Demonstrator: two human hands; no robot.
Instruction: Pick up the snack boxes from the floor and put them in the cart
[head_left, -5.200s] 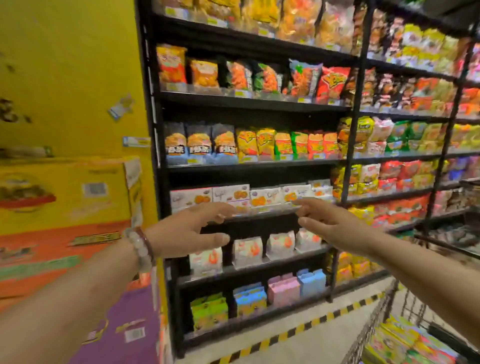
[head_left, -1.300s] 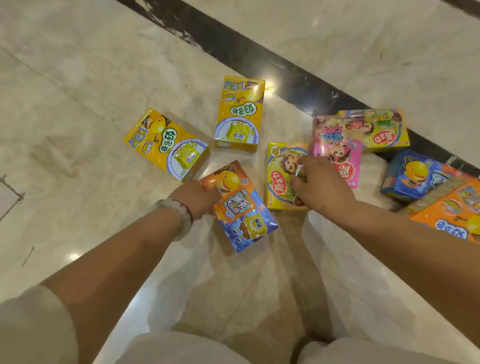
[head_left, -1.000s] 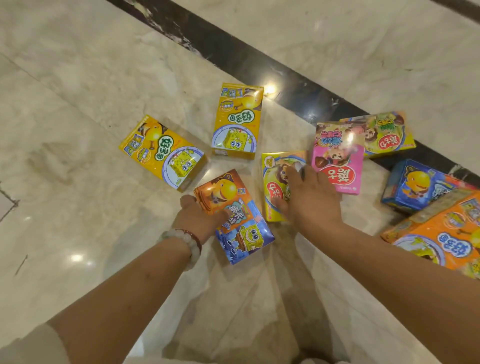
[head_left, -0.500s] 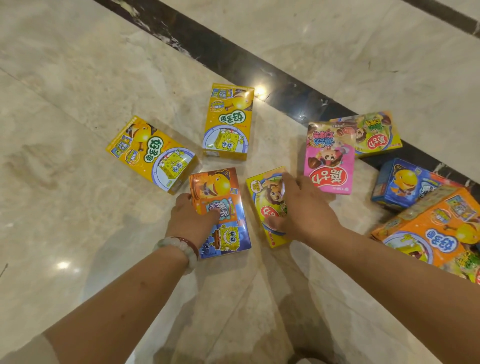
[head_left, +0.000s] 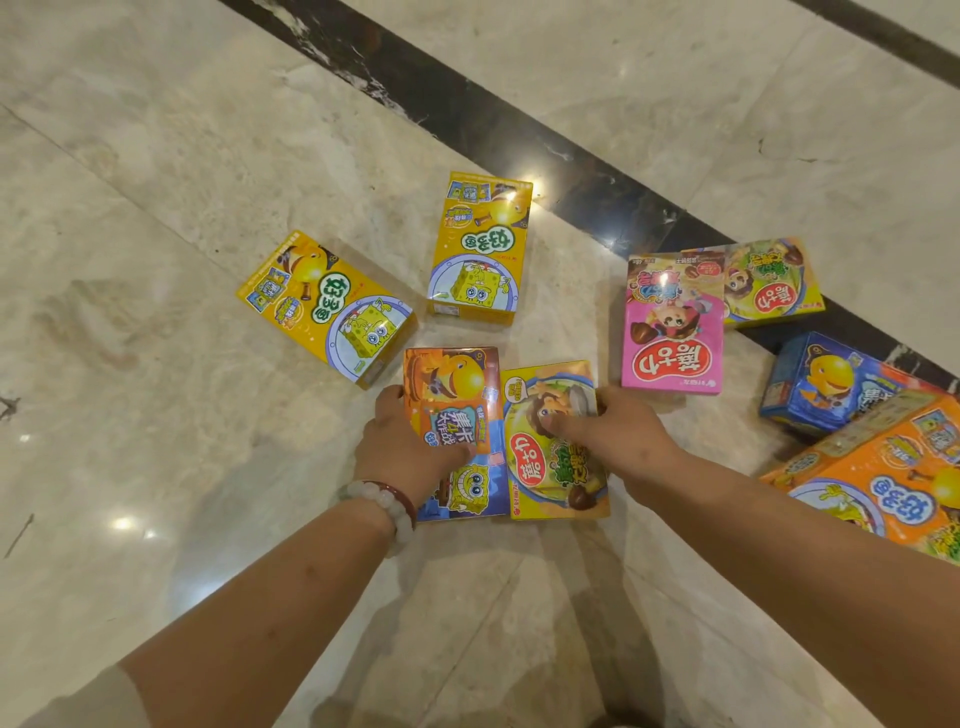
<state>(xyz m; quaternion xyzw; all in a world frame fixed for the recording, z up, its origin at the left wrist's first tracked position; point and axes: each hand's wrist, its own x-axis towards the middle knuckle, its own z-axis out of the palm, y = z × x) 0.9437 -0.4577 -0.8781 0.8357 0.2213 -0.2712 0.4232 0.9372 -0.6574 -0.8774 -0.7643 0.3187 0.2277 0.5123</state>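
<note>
Several snack boxes lie on the marble floor. My left hand (head_left: 405, 447) grips the left edge of an orange-and-blue box (head_left: 457, 410), thumb across its front. My right hand (head_left: 618, 441) grips the right edge of a yellow-green box (head_left: 550, 467), thumb on its front. These two boxes are side by side, touching. Two yellow boxes (head_left: 327, 306) (head_left: 480, 249) lie farther away to the left and centre. A pink box (head_left: 672, 327) and another yellow-green box (head_left: 769, 280) lie to the right. No cart is in view.
A blue box (head_left: 821, 384) and a large orange box (head_left: 883, 467) lie at the right edge. A dark stone strip (head_left: 519, 124) crosses the pale floor (head_left: 156, 156) diagonally behind the boxes. My legs show at the bottom.
Both hands have turned and slid their boxes together until they sit side by side. Five seconds ago I faced the store shelves; now I look down at the floor.
</note>
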